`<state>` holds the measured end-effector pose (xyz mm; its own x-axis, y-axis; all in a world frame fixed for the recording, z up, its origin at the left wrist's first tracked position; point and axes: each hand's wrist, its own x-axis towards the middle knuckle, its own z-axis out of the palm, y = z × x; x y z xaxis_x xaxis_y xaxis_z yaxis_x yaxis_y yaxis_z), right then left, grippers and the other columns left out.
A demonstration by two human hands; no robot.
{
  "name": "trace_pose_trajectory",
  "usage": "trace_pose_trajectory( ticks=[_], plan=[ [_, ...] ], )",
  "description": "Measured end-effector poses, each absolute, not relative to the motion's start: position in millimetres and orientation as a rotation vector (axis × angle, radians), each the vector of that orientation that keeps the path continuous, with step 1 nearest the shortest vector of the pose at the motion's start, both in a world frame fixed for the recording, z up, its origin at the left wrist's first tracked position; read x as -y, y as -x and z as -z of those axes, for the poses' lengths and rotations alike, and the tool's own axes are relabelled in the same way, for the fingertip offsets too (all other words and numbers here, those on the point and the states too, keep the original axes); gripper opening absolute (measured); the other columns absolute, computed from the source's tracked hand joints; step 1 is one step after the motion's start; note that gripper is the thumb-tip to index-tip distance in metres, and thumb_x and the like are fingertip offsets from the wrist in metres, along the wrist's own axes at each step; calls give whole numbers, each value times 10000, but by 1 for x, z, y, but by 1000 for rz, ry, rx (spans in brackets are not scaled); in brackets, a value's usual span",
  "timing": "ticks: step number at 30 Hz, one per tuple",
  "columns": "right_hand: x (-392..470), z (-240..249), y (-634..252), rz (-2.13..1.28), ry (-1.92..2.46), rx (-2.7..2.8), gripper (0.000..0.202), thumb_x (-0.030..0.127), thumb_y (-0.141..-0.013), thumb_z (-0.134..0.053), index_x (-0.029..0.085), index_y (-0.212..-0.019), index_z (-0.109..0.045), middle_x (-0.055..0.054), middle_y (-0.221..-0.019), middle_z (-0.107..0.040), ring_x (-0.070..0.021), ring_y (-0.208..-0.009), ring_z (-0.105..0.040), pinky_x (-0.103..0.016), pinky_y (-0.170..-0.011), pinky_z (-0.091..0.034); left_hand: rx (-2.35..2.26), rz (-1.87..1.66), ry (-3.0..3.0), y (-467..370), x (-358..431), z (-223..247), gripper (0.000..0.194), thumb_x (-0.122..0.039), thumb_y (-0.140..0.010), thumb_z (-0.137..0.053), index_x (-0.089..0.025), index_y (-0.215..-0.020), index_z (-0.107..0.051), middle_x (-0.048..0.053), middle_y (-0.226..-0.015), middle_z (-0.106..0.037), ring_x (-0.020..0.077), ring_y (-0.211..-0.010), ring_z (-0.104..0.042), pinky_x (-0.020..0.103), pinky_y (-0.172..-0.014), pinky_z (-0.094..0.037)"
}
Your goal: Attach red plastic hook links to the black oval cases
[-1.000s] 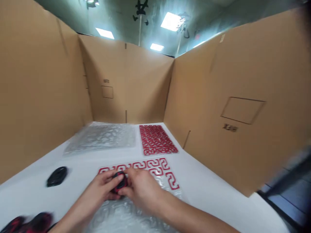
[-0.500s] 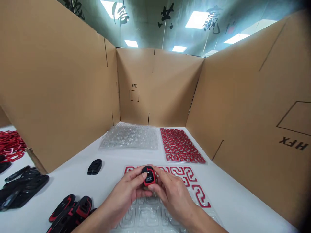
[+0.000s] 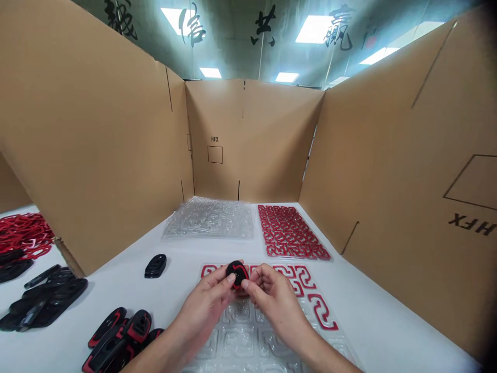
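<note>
My left hand (image 3: 212,298) grips a small black piece with red trim (image 3: 237,274) between thumb and fingers. Curled at its right side, my right hand (image 3: 274,298) has its thumb and fingertips pressed on the edge of the same piece. Both hands are above a clear plastic tray (image 3: 238,344) with molded slots. Red S-shaped parts (image 3: 323,312) lie in the tray's far and right slots. A single black shell (image 3: 156,266) rests on the white table, left of the hands. Near my left forearm is a pile of black and red assembled pieces (image 3: 116,339).
Cardboard walls (image 3: 256,145) enclose the white table (image 3: 388,311) at left, back and right. Clear trays (image 3: 209,218) are stacked at the back, beside a tray full of red parts (image 3: 293,231). Black shells (image 3: 50,298) and loose red parts (image 3: 25,233) lie at far left.
The held piece has turned, showing a different side and less of its red rim. My right fingers have curled in more around its edge. The view has shifted slightly.
</note>
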<state>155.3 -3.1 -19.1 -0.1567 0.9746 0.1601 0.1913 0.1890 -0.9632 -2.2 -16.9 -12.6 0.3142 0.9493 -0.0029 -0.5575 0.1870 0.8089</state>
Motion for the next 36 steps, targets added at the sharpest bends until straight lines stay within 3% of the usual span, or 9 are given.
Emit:
trace_pose_trajectory(
  ticks=[7,14,20,22,26,30,36],
  plan=[
    [1,22,-151,-1473,1019,1298,464,581,-638,-754,154,-701,-584,6,-603,-627,-100,-481,-547,-224,-483,-448,-659,-1173,-865,1,15,10,320,-376,-719,-771,-198,-984,-750,78,-969,-731,201,-871,-641,305,-821,-468],
    [5,14,-150,-1535,886,1186,403,470,-623,-834,138,-791,-679,-3,-666,-653,-105,-577,-579,-212,-527,-464,-872,-1221,-1226,4,8,18,264,-407,-753,-711,-164,-851,-748,20,-723,-677,156,-676,-561,262,-672,-453],
    [11,11,-151,-1684,668,1016,310,412,-712,-799,133,-773,-678,-69,-872,-698,-145,-773,-621,-241,-655,-484,-965,-1275,-1355,2,13,16,176,-337,-765,-668,-178,-837,-691,39,-848,-712,194,-800,-630,280,-776,-489],
    [13,9,-151,-1749,603,954,301,404,-739,-780,132,-804,-668,-81,-891,-701,-160,-810,-632,-259,-693,-489,-1034,-1294,-1382,4,16,14,103,-276,-741,-681,-184,-777,-650,24,-795,-695,190,-767,-643,261,-736,-493],
    [14,7,-152,-1865,529,964,311,443,-820,-691,137,-815,-632,-66,-807,-672,-158,-742,-618,-279,-662,-491,-1142,-1322,-1506,7,17,12,79,-238,-773,-660,-199,-740,-599,8,-727,-666,165,-689,-621,221,-639,-468],
    [13,5,-156,-1789,562,1079,309,437,-801,-710,150,-759,-602,-10,-703,-599,-119,-634,-548,-236,-583,-445,-1134,-1324,-1525,11,16,8,124,-314,-830,-630,-190,-824,-637,31,-797,-673,168,-725,-605,228,-639,-467],
    [10,-5,-163,-1695,596,1142,286,395,-805,-722,146,-754,-591,-10,-689,-621,-107,-622,-538,-217,-579,-406,-913,-1225,-1249,13,16,-3,258,-395,-817,-653,-148,-866,-708,85,-866,-709,193,-773,-600,275,-674,-490]
  ],
)
